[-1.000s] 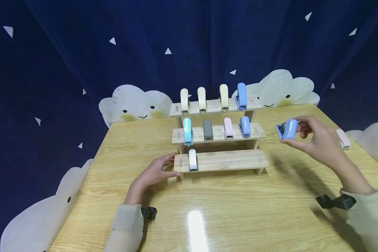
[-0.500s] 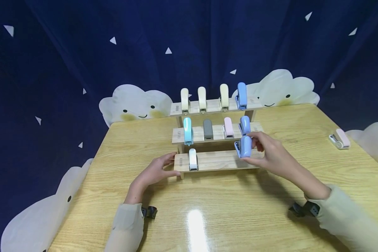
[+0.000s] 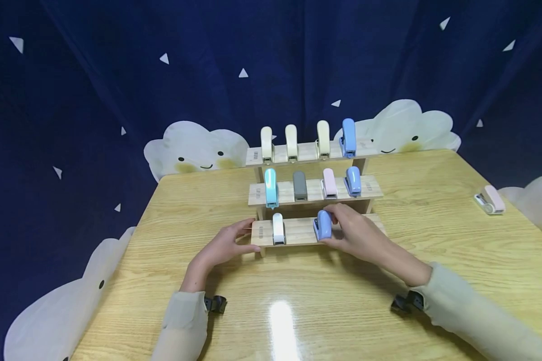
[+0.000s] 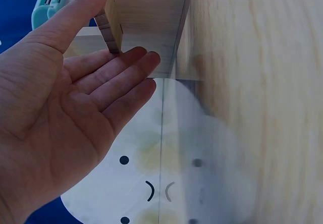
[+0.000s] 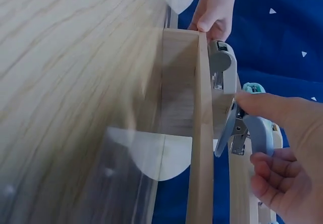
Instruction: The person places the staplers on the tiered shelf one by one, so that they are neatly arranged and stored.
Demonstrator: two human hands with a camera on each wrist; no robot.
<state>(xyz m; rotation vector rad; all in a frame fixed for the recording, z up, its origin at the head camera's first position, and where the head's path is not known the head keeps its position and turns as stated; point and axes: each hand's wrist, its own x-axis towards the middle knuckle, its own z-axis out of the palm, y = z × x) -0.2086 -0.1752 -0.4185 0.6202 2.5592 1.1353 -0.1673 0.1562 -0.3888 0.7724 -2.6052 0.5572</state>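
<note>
Gripping a small periwinkle-blue plastic stapler (image 3: 322, 225) between thumb and curled fingers, the person's right hand (image 3: 359, 235) holds it on the lowest step of a three-tier pale wooden display stand (image 3: 298, 232) that sits on a light wood-grain table (image 3: 325, 301). The stapler stands near the middle of that step, nose toward the camera, to the right of a small white stapler (image 3: 277, 228) already on the same step. From the right wrist view the blue stapler's base meets the top of the shelf board, with the thumb above it.

The left hand (image 3: 222, 247) lies relaxed, fingers straight, against the left end of the lowest step; the left wrist view shows the fingertips touching the wood and the thumb resting along the end, grasping nothing.

The middle step carries four staplers: aqua, grey, pink and blue. The top step carries three cream ones and a blue one. A pale pink stapler (image 3: 490, 200) lies alone near the table's far right edge. Behind hangs a dark blue curtain with white cloud cut-outs.
</note>
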